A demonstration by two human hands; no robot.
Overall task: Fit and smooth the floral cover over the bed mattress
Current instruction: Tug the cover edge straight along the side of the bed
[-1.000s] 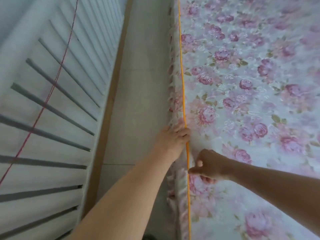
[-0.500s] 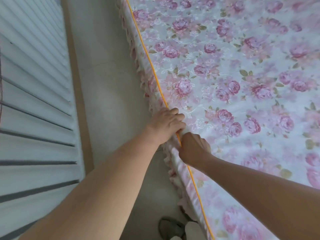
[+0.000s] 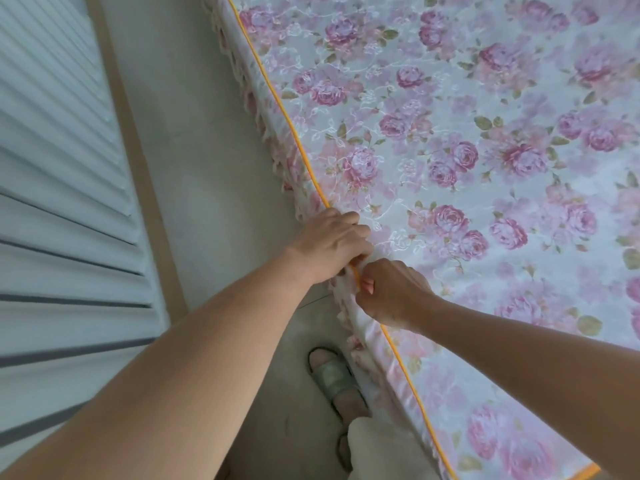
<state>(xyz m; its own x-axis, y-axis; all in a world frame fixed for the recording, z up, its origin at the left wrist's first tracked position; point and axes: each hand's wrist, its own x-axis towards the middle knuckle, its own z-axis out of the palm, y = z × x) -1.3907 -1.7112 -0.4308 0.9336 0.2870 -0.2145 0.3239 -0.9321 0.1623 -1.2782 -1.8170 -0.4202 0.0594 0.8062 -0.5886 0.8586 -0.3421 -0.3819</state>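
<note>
Since a second ago my two hands have closed up on each other along the bed edge, and my head has tipped, so that edge now slants from far left to near right and my slipper (image 3: 333, 377) shows below.

At far left stands the slatted panel (image 3: 62, 188), then a strip of bare floor (image 3: 194, 140), which is the only room I have to stand and shift along. Next comes the frill (image 3: 275, 147) hanging down the bed's side.

My left hand (image 3: 329, 242) sits on the edge with its fingers curled over the orange piping (image 3: 296, 144), gripping the cover (image 3: 485, 168) there. Just beside it, nearer me and almost touching, my right hand (image 3: 391, 292) is bunched in a fist with the thumb pinching the cover at the same piping. The fabric between the two hands is puckered.

The cover itself lies to the right of both hands, spread flat over the bed top and reaching out of view on the right. Its edge runs long, away from me beyond the left hand and back toward me past the right.

I judge the coming move is a tug outward and down, toward the floor side, to seat the piping on the corner line. The left hand is better placed to slide on along the far stretch.
</note>
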